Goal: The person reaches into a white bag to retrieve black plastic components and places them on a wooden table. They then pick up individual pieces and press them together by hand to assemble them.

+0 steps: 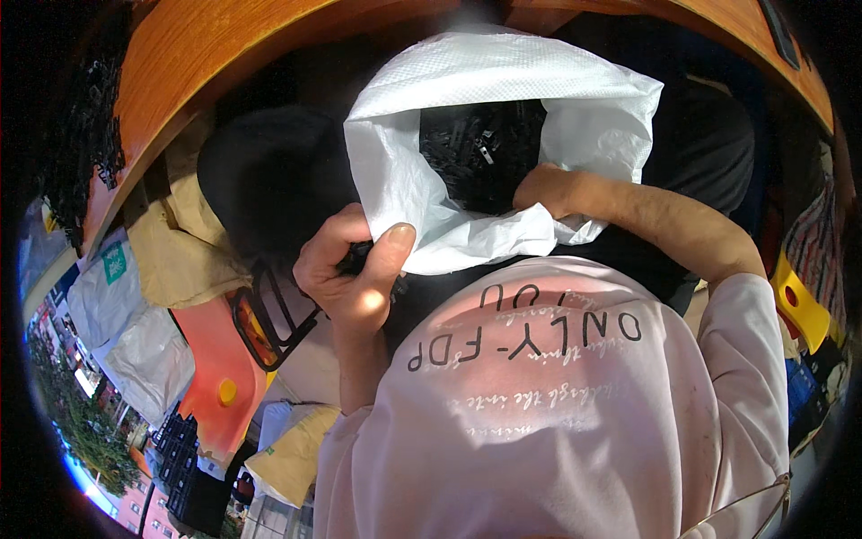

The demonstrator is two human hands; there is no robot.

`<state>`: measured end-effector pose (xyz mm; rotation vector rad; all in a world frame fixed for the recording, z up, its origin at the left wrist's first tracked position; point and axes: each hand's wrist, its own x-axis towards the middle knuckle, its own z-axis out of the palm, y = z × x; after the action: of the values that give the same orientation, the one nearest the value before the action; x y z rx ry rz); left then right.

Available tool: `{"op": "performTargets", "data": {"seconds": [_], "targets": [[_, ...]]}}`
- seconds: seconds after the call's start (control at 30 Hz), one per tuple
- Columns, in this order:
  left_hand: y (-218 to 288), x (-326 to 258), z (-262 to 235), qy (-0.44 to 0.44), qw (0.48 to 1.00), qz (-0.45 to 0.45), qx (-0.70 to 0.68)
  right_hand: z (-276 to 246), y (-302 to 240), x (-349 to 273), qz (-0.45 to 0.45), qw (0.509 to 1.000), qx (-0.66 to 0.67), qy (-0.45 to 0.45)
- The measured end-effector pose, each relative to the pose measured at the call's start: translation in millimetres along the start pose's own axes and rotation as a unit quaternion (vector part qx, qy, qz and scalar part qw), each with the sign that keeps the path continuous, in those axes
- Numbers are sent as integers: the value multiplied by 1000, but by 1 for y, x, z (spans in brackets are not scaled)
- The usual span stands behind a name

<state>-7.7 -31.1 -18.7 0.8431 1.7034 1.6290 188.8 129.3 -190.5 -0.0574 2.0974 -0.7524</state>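
Two hands on the white woven sack (467, 99): left hand (355, 278) pinches its rim to hold the mouth open, right hand (552, 190) curls over small black parts (480, 148) inside.

Surface: curved orange-brown wooden tabletop (171, 63), arcing along the upper left and top edge.
On it: heap of small black plastic parts (85, 135) at the left end, touching the wood.
Right end: dark flat object (779, 31), too blurred to identify.
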Motion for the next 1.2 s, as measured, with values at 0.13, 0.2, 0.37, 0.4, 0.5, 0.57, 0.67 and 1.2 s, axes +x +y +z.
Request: {"op": "performTargets", "data": {"seconds": [0.13,0.2,0.37,0.4,0.5,0.57,0.67,1.2], "targets": [[-7,3,0,-19,998,55,19,8,12,7,45,989,-118,76],[-5,0,4,-22,999,33,14,11,21,13,136,961,-83,228],[-5,1,6,-50,998,33,25,-3,38,27,204,935,-123,263],[-9,2,4,-73,993,69,59,-3,44,30,208,928,-126,284],[-13,3,7,-94,984,118,94,-3,51,37,210,920,-121,308],[-13,2,6,-86,987,104,88,-5,52,36,209,920,-113,311],[-9,1,4,-60,994,60,70,-4,56,31,197,932,-101,286],[-11,4,-2,-40,991,117,40,-41,-13,-67,116,764,291,564]]}}
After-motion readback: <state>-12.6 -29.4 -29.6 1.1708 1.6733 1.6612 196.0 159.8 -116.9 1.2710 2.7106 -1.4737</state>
